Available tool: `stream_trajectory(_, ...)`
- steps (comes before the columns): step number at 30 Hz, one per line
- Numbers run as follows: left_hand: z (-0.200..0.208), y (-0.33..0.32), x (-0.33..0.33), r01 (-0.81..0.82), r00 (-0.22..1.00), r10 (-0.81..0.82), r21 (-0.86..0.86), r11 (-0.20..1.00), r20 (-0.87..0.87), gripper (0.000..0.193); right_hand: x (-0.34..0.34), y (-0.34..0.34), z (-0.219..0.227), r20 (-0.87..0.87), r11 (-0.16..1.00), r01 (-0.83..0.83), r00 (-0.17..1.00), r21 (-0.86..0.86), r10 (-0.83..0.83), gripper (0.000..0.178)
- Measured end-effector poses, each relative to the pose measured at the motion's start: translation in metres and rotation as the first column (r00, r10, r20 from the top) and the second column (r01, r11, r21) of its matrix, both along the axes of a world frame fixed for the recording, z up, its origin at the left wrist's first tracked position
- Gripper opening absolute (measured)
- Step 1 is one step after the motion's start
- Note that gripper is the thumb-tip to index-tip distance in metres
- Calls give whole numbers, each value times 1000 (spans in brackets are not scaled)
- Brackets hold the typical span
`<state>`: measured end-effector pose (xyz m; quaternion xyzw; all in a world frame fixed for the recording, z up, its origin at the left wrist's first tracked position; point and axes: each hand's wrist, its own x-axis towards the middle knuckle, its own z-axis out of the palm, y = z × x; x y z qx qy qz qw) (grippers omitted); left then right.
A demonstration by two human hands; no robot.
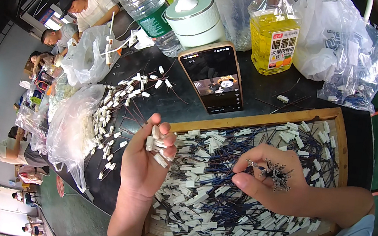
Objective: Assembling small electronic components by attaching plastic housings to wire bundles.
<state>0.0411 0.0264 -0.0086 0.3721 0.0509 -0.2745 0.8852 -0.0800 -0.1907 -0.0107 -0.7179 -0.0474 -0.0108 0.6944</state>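
Note:
My left hand [144, 160] is raised over the left edge of a wooden tray [266, 118] and grips a small bunch of white plastic connectors [158, 145] between thumb and fingers. My right hand [272, 178] hovers over the middle of the tray, pinching the bare metal ends of a bundle of dark blue wires [280, 173]. The tray is full of white connectors with dark blue wires [208, 188] lying in a tangled heap.
On the black table lie more wired connectors [120, 108] left of the tray, clear plastic bags [72, 125], a phone [214, 75] with its screen lit, a green lidded pot [194, 18], bottles [273, 33] and a bag of parts [352, 59]. Other people sit at left.

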Motion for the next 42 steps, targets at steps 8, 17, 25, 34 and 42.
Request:
stream_trajectory(8,7,-11,-19,228,960,-235,66,971,149,30,-1,5,-13,307,978,181,941,-107,-141,13)
stream_trajectory(17,13,-13,-46,215,848,-346,336,917,401,21,-5,-3,-2,253,997,-9,967,-74,27,14)
stream_trajectory(25,22,-15,-67,23,696,-433,584,811,573,26,-3,-6,-1,316,996,-24,947,-88,51,17)
stream_trajectory(34,19,-5,-60,175,613,-518,536,826,597,19,-4,-6,-2,293,999,-24,955,-48,37,14)
stream_trajectory(42,16,-7,-62,95,540,-508,552,829,671,16,-5,-8,-2,407,993,47,914,-110,2,14)
